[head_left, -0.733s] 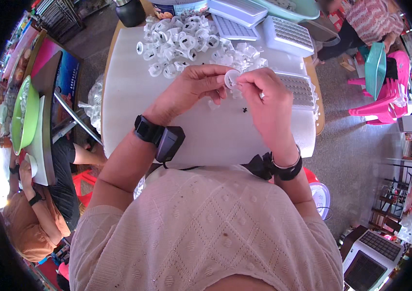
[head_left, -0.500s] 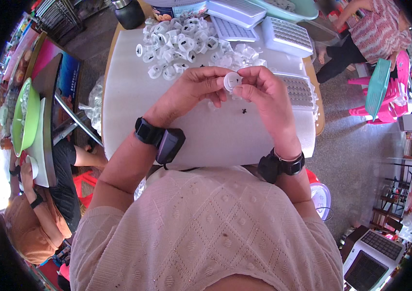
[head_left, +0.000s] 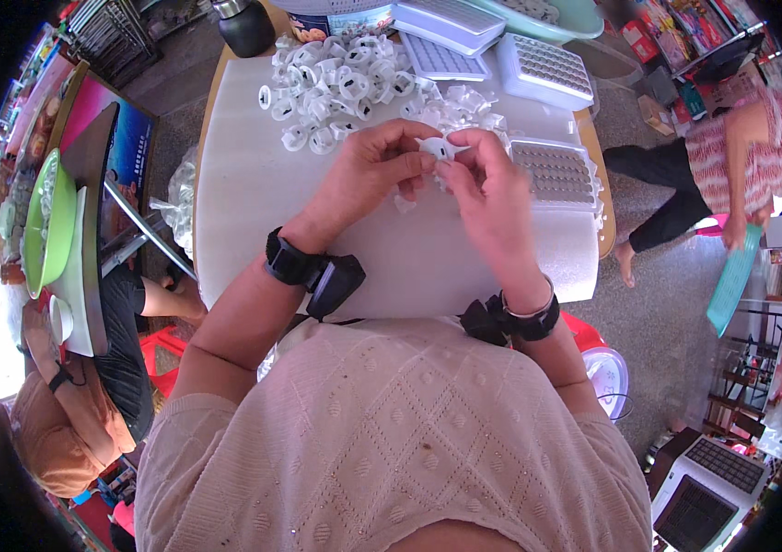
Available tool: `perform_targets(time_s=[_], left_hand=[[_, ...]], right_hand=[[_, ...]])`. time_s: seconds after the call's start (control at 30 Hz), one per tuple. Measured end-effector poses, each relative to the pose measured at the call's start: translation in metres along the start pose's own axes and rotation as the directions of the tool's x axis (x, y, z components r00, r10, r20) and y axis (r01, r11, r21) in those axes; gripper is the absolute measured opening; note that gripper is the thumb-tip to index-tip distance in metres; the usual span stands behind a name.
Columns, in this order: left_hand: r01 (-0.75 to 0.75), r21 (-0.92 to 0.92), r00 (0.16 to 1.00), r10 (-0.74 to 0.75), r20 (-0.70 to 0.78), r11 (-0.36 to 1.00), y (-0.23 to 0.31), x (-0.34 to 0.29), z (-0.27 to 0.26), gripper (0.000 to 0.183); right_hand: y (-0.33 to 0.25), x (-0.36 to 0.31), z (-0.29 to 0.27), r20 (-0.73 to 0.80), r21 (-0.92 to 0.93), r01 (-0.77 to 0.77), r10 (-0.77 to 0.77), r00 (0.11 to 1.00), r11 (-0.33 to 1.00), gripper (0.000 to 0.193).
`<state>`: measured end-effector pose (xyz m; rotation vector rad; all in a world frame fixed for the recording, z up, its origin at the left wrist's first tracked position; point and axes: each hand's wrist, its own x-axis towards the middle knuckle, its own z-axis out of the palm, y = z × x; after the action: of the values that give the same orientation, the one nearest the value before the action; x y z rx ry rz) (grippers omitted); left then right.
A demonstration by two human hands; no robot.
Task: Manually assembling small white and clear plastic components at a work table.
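Currently L hand [head_left: 368, 177] & R hand [head_left: 494, 189] pinch wht plastic pc [head_left: 440, 150] over mat [head_left: 409, 271]

We look through a wide fisheye, the left of two cameras worn on the person's head. We face down and forward over the wearer's chest, upright and unmirrored. The shirt [head_left: 391, 414] fills the lower middle, nearest us; the arms [head_left: 239, 322] run up and inward from either side of it. The left hand [head_left: 359, 179] and right hand [head_left: 492, 198] sit above the centre, over the table [head_left: 354, 262], whose far end lies near our upper rim. Our view spreads sideways to the bowl [head_left: 61, 221] at left and the floor [head_left: 635, 336] at right. Toward the dark round border, edges bend, and we probably misjudge shapes there.
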<state>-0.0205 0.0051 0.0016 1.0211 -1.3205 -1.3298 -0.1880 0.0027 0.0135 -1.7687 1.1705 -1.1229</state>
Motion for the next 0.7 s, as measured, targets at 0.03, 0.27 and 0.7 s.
perform_targets(time_s=[0.03,0.27,0.7], left_hand=[[0.009,-0.002,1.0,-0.009,-0.004,1.0,0.0,0.0,0.0,0.023],[0.041,0.024,0.999,-0.041,0.003,0.999,0.0,-0.001,-0.004,0.02],[0.065,0.036,0.997,-0.067,0.029,0.997,0.0,0.001,0.001,0.026]], right_hand=[[0.005,-0.002,0.003,-0.01,-0.009,0.008,-0.008,1.0,1.0,0.019],[0.004,-0.004,0.008,-0.039,-0.031,0.021,-0.022,0.999,0.999,0.01],[0.003,-0.001,0.007,-0.043,0.174,-0.122,0.131,0.99,0.977,0.005]])
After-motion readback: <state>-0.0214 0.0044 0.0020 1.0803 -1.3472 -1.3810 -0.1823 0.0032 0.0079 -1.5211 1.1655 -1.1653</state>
